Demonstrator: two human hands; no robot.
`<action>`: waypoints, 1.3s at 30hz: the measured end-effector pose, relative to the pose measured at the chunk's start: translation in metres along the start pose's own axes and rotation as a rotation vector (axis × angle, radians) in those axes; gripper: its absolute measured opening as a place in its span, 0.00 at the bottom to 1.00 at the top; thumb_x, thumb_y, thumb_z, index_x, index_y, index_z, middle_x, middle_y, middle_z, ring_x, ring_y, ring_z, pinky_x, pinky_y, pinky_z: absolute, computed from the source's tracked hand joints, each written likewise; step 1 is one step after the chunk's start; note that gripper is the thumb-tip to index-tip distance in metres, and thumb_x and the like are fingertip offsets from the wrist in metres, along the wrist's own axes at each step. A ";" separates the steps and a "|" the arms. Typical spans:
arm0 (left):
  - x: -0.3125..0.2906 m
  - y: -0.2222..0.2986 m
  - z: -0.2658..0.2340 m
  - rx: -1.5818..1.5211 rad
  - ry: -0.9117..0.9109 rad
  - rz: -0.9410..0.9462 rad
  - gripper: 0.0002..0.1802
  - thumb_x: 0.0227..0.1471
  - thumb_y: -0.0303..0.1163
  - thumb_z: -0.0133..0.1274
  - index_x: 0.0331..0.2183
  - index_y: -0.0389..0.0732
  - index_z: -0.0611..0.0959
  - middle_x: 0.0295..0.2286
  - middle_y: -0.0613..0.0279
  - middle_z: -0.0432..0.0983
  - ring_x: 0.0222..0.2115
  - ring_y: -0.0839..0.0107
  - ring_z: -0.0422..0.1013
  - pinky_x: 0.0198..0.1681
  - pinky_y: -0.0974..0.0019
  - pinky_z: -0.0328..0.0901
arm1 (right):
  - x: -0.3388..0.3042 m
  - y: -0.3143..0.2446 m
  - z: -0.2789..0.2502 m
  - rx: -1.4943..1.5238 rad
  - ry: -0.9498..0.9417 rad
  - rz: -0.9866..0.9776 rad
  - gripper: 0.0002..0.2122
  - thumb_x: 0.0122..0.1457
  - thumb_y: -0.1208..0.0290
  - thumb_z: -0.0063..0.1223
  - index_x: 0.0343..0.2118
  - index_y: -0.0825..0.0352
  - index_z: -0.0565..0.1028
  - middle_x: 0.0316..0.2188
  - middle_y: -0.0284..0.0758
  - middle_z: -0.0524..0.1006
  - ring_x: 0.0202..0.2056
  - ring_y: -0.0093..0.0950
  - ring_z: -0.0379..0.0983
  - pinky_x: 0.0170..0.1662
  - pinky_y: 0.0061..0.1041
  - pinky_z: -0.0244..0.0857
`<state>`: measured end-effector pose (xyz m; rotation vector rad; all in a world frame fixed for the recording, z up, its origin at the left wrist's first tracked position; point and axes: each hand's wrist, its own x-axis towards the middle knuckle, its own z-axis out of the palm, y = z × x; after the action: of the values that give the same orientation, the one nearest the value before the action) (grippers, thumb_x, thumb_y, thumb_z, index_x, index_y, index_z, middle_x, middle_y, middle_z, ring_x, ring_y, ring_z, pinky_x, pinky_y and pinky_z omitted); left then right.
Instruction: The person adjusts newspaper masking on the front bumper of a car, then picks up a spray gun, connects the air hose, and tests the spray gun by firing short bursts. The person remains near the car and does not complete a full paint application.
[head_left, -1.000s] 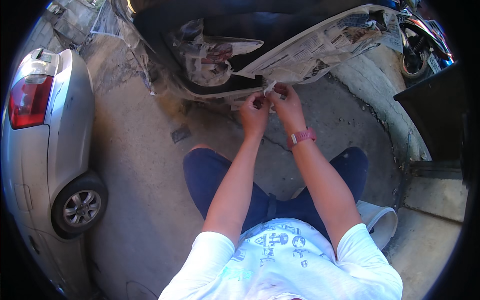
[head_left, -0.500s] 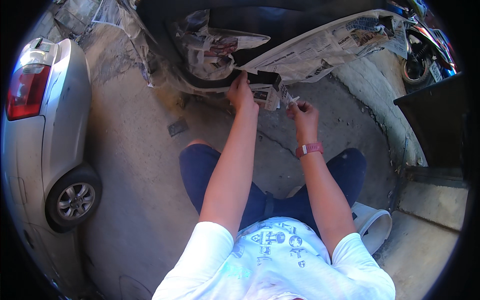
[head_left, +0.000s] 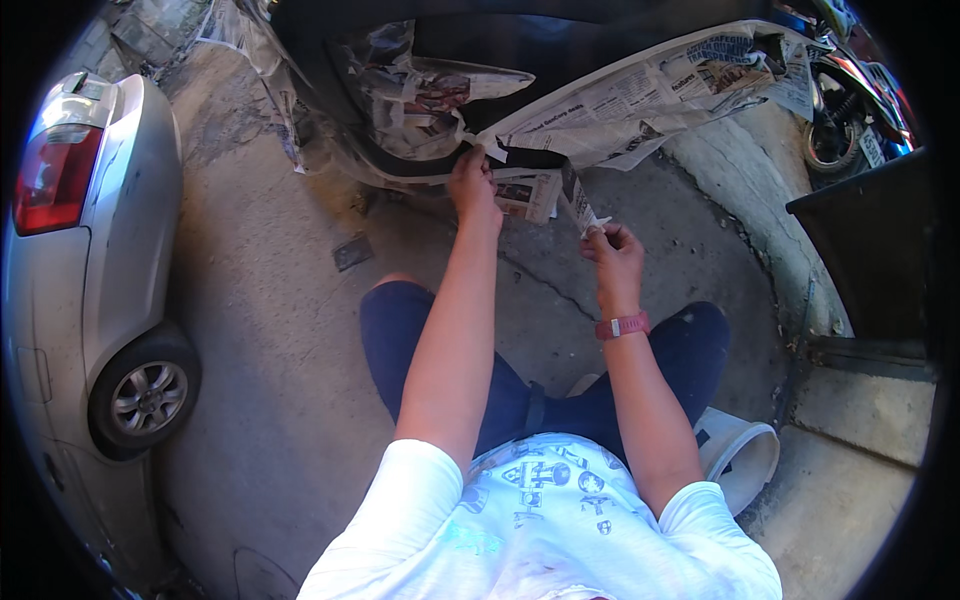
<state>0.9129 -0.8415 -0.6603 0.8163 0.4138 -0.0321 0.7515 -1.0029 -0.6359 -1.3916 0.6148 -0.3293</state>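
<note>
While your left hand [head_left: 473,190] meets the panel [head_left: 560,60], your right hand [head_left: 617,262] pinches a paper strip [head_left: 577,200]

Although both of your hands are at work low on the same dark, curved panel, they are apart from each other. Your right hand, with a red band [head_left: 622,325] around its wrist, is clamped on the crumpled white lower end of the paper strip; the printed strip slants down to it from the panel's lower edge. Your left hand is raised to that edge, next to a small white piece [head_left: 495,152]; whether it grips anything there, you cannot tell from this view. Between your hands, a newspaper flap [head_left: 530,193] hangs below the panel. Printed sheets [head_left: 650,95] cover its right stretch, and crumpled paper [head_left: 415,125] lies across its left part. Well to your left, a silver car [head_left: 135,190] stands on the ground [head_left: 280,350]. A white bucket [head_left: 718,440] is beside your right leg [head_left: 700,335], and a motorcycle [head_left: 835,130] shows at the upper right.
</note>
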 end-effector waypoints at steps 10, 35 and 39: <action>-0.002 0.025 -0.033 0.125 -0.237 -0.108 0.04 0.61 0.34 0.58 0.36 0.48 0.80 0.25 0.76 0.68 0.25 0.84 0.64 0.24 0.77 0.54 | -0.002 -0.024 0.011 -0.045 -0.004 -0.177 0.04 0.63 0.79 0.53 0.39 0.72 0.76 0.33 0.34 0.78 0.29 0.21 0.77 0.35 0.21 0.71; -0.019 0.056 -0.016 0.985 0.179 0.485 0.24 0.48 0.46 0.69 0.37 0.34 0.87 0.31 0.49 0.86 0.34 0.56 0.83 0.41 0.57 0.72 | 0.055 -0.021 0.167 -0.121 0.009 -0.108 0.11 0.53 0.69 0.64 0.30 0.74 0.82 0.23 0.34 0.80 0.22 0.22 0.73 0.29 0.26 0.66; 0.012 0.049 -0.009 0.914 0.197 0.432 0.20 0.46 0.42 0.70 0.33 0.34 0.87 0.30 0.49 0.86 0.34 0.53 0.82 0.41 0.55 0.72 | 0.051 -0.026 0.163 -0.086 0.034 -0.060 0.09 0.52 0.70 0.62 0.28 0.73 0.80 0.21 0.32 0.78 0.22 0.23 0.72 0.28 0.26 0.65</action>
<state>0.9298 -0.7995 -0.6361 1.8081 0.3954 0.2829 0.8902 -0.9034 -0.6119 -1.4918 0.6221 -0.3795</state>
